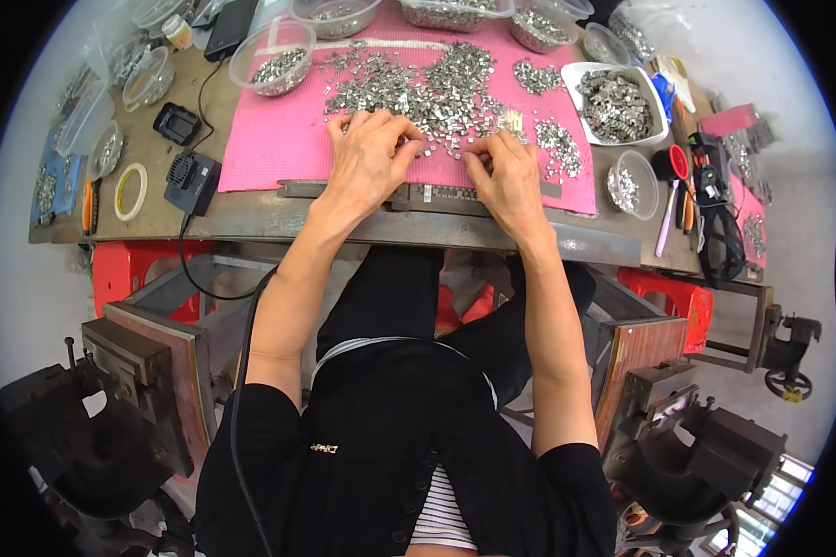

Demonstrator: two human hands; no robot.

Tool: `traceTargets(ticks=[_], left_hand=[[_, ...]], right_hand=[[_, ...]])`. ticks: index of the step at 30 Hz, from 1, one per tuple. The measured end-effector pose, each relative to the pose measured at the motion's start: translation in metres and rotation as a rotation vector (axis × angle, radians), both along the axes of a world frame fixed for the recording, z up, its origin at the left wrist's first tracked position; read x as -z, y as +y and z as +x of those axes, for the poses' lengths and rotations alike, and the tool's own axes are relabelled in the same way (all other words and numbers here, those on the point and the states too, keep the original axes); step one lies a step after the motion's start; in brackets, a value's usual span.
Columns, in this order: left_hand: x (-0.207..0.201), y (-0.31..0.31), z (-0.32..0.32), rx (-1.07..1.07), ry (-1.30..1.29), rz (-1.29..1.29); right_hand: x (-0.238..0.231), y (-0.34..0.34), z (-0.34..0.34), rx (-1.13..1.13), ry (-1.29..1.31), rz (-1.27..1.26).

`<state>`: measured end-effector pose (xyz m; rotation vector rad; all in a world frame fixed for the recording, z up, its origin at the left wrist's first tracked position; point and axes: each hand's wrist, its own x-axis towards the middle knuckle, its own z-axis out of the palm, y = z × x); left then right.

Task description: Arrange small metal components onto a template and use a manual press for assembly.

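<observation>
A large pile of small shiny metal pieces (409, 88) is spread over a pink mat (274, 153). My left hand (367, 158) rests at the near left edge of the pile, fingers curled and thumb drawn toward the index finger. Opposite it, my right hand (509, 172) is bent in a pinch beside a few loose pieces. Whatever lies between the fingertips of either hand is too small to make out. Just below both hands, a long metal bar (446, 194) runs along the table's near edge, with small marks or pieces along it.
Clear plastic tubs (271, 79) of metal pieces line the back. At right stand a white tray (581, 107) of darker pieces, a small round tub (650, 181) and a red cup (675, 162). A tape roll (131, 174) and black device (191, 181) lie left. Bench vises (139, 390) flank my seat.
</observation>
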<state>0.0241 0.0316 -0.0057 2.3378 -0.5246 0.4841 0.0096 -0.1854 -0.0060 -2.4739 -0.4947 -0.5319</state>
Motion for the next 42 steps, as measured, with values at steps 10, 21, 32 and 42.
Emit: traceTargets(ticks=[10, 21, 32, 42], left_hand=[[0.004, -0.008, -0.004, -0.015, -0.062, 0.178], [0.009, -0.013, 0.001, -0.094, -0.083, 0.133], [0.006, -0.007, 0.004, -0.017, -0.032, 0.134], [0.001, -0.011, 0.007, 0.026, -0.048, 0.198]], right_hand=[[0.000, 0.000, -0.003, -0.019, 0.045, 0.013], [-0.001, -0.001, -0.006, -0.007, 0.022, -0.021], [0.001, -0.005, -0.006, -0.014, 0.080, 0.043], [-0.002, -0.005, -0.006, -0.025, 0.037, -0.014]])
